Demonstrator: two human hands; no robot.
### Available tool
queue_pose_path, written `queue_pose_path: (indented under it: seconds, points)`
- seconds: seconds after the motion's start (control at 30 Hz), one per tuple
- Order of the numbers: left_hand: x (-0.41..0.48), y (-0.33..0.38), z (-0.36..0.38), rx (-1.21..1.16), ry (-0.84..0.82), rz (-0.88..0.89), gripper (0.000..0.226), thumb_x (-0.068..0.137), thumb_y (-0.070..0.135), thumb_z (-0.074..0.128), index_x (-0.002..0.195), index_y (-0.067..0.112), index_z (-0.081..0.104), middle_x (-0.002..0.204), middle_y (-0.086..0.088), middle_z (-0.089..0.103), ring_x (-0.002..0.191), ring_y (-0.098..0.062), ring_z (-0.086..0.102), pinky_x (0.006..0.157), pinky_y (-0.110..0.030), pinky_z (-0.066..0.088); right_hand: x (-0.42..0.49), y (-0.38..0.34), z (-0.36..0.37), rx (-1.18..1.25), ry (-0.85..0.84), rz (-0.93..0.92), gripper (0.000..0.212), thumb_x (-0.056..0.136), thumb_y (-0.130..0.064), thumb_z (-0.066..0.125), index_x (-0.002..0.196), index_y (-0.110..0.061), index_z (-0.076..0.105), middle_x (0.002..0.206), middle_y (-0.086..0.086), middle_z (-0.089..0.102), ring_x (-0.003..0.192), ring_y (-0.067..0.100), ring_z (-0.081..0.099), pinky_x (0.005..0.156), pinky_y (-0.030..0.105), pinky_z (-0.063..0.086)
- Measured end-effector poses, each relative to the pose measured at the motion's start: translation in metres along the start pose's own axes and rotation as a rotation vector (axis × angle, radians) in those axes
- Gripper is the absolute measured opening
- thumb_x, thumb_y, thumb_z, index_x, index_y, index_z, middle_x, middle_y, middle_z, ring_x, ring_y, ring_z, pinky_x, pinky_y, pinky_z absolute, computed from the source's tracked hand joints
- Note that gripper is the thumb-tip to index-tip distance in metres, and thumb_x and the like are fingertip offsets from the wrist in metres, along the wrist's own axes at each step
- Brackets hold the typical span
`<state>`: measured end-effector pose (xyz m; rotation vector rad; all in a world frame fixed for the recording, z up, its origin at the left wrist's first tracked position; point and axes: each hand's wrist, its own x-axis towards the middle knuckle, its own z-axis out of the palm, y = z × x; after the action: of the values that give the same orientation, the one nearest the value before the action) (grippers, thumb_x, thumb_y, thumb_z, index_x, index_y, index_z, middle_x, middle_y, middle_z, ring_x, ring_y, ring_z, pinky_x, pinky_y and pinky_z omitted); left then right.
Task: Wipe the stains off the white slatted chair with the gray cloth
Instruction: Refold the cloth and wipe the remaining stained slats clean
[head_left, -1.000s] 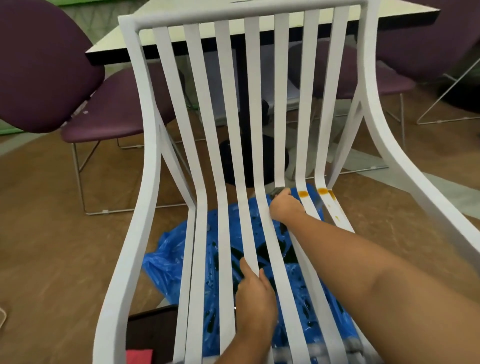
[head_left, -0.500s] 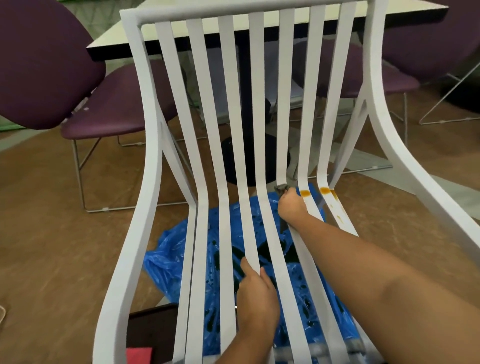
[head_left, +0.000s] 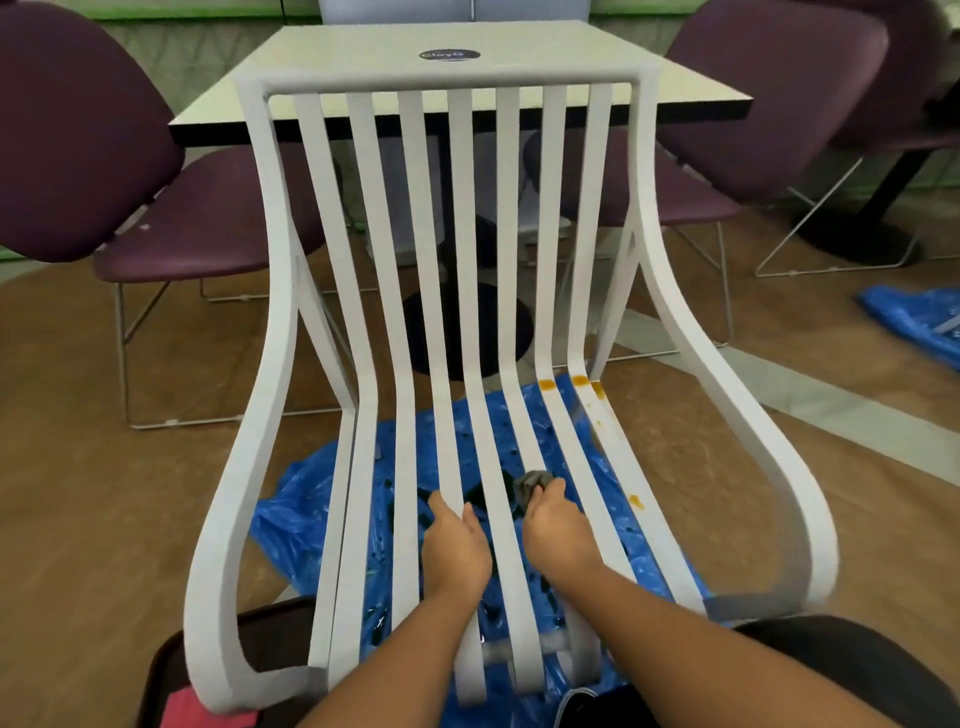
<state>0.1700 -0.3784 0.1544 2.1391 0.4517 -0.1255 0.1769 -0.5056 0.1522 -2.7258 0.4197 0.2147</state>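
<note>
The white slatted chair (head_left: 280, 322) fills the view, its back toward a table. Orange stains (head_left: 546, 385) mark the right slats at the seat bend, with further spots (head_left: 636, 501) down the rightmost slat. My right hand (head_left: 558, 525) is closed around the crumpled gray cloth (head_left: 531, 482), pressing it on a seat slat right of centre, well below the stains. My left hand (head_left: 457, 540) grips the neighbouring slat just to the left, fingers curled over its edge.
A blue plastic sheet (head_left: 306, 499) lies on the brown floor under the seat. Purple chairs stand at left (head_left: 78, 145) and right (head_left: 779, 93). A pale table (head_left: 467, 67) is behind the chair back. A dark tray (head_left: 166, 680) sits at bottom left.
My right hand has slid the cloth down the slat toward me, away from the seat bend. The view has tilted up, showing the whole chair back. My left hand stays on its slat.
</note>
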Motion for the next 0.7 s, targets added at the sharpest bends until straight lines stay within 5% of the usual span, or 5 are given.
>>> queue_pose_path:
  seconds: [0.13, 0.2, 0.33, 0.53, 0.7]
  points:
    - [0.001, -0.005, -0.007, -0.228, -0.003, -0.132, 0.028, 0.099, 0.037, 0.058, 0.119, 0.017, 0.058, 0.096, 0.003, 0.068, 0.085, -0.022, 0.067, 0.084, -0.039, 0.058, -0.05, 0.017, 0.006, 0.073, 0.034, 0.048, 0.025, 0.108, -0.033, 0.031, 0.117, -0.012, 0.042, 0.066, -0.008, 0.054, 0.047, 0.004, 0.042, 0.038, 0.02, 0.023]
    - [-0.001, -0.008, -0.009, -0.241, -0.028, -0.15, 0.025, 0.097, 0.041, 0.059, 0.111, 0.02, 0.062, 0.096, -0.003, 0.071, 0.089, -0.028, 0.069, 0.086, -0.048, 0.059, -0.072, 0.022, 0.007, 0.111, 0.014, 0.059, 0.025, 0.108, -0.034, 0.029, 0.117, -0.013, 0.041, 0.082, 0.001, 0.063, 0.056, 0.011, 0.049, 0.043, 0.02, 0.026]
    - [-0.007, -0.012, -0.01, -0.22, -0.078, -0.204, 0.039, 0.102, 0.042, 0.049, 0.131, 0.016, 0.055, 0.114, -0.01, 0.068, 0.101, -0.031, 0.067, 0.092, -0.049, 0.056, -0.107, 0.026, 0.008, 0.221, -0.011, 0.195, 0.027, 0.108, -0.039, 0.026, 0.115, -0.017, 0.04, 0.092, 0.004, 0.059, 0.072, 0.021, 0.052, 0.057, 0.032, 0.036]
    - [-0.049, -0.005, -0.026, -0.118, -0.145, -0.17, 0.038, 0.103, 0.021, 0.046, 0.14, 0.013, 0.044, 0.094, 0.003, 0.058, 0.082, -0.018, 0.06, 0.073, -0.034, 0.052, -0.141, 0.031, 0.013, 0.437, 0.021, 0.21, 0.019, 0.106, -0.037, 0.031, 0.112, -0.021, 0.04, 0.091, 0.006, 0.058, 0.08, 0.023, 0.057, 0.073, 0.041, 0.049]
    - [-0.068, -0.013, -0.034, 0.044, -0.214, -0.053, 0.055, 0.102, 0.014, 0.049, 0.153, 0.012, 0.026, 0.128, -0.01, 0.06, 0.095, -0.019, 0.057, 0.074, -0.028, 0.046, -0.143, 0.024, 0.0, 0.458, -0.037, 0.189, 0.04, 0.098, -0.058, 0.044, 0.115, -0.023, 0.036, 0.1, 0.002, 0.059, 0.088, 0.022, 0.058, 0.078, 0.04, 0.053]
